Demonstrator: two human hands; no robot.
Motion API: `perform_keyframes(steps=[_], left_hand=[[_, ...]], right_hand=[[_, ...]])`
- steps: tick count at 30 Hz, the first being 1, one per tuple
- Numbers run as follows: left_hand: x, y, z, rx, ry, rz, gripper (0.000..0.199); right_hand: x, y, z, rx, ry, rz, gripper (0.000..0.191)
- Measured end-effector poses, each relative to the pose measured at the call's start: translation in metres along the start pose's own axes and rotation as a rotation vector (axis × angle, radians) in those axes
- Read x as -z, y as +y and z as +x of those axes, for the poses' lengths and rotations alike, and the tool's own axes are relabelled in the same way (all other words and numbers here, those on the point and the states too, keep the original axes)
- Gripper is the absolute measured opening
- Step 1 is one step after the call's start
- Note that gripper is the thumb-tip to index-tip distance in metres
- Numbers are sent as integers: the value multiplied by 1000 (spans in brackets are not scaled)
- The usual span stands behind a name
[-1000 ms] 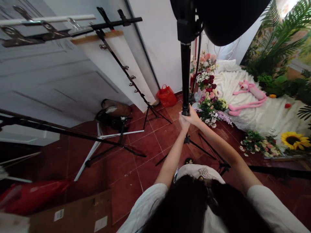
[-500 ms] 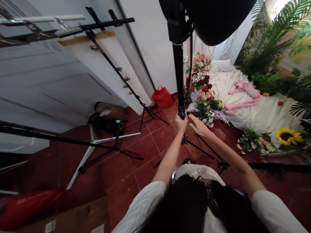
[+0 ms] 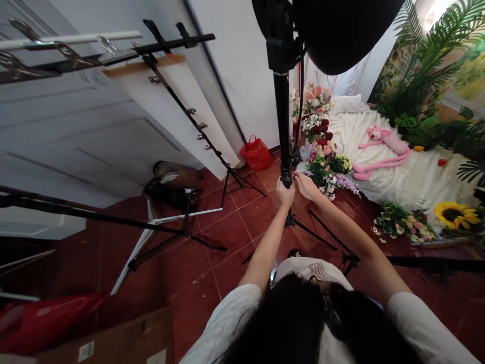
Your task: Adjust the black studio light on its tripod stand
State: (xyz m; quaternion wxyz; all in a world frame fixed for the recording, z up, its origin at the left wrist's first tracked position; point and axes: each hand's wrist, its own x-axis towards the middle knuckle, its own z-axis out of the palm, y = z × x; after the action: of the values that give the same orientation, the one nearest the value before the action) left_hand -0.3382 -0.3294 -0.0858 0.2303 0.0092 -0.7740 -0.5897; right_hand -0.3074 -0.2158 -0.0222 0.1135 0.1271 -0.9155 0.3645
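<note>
Some adjustment seems unfinished: black shade mounted, left hand gripping the stand. Right hand narrowed alongside, hold unclear.

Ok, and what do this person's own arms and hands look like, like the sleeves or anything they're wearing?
The left sleeve and right sleeve are whitish, loose and short, with no print visible. Below them everything is bare, with no watch or bracelet in sight. The left hand and right hand are ungloved; rings are too small to tell.
</note>
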Motion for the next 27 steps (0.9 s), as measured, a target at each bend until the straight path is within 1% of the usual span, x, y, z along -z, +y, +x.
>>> perform_keyframes(steps=[4,8,11,15,17,20,22,23,25,27], left_hand=[[0,-1,1,5,-25,13,31],[1,-1,1,-9,-34,12,31],[0,-1,1,-22,-28,16,31],[-1,-6,1,-46,-35,46,31],[-1,-10,2,-57,-40,57,29],[-2,-13,4,-59,-41,65,27],[-1,-13,5,-57,-41,74,26],[-1,-13,5,-58,-41,79,26],[-1,-13,6,-59,-40,88,27],[0,-12,6,-68,-45,93,28]], right_hand=[[-7,6,10,-94,55,73,42],[-13,15,19,-164,85,242,44],[-16,20,28,-257,117,359,44],[-19,19,37,-427,182,471,31],[-19,16,41,-545,215,463,23],[-19,12,46,-699,214,332,16],[-19,9,47,-735,200,276,14],[-20,8,46,-738,203,292,13],[-23,5,41,-729,244,426,10],[-28,2,34,-708,306,667,9]])
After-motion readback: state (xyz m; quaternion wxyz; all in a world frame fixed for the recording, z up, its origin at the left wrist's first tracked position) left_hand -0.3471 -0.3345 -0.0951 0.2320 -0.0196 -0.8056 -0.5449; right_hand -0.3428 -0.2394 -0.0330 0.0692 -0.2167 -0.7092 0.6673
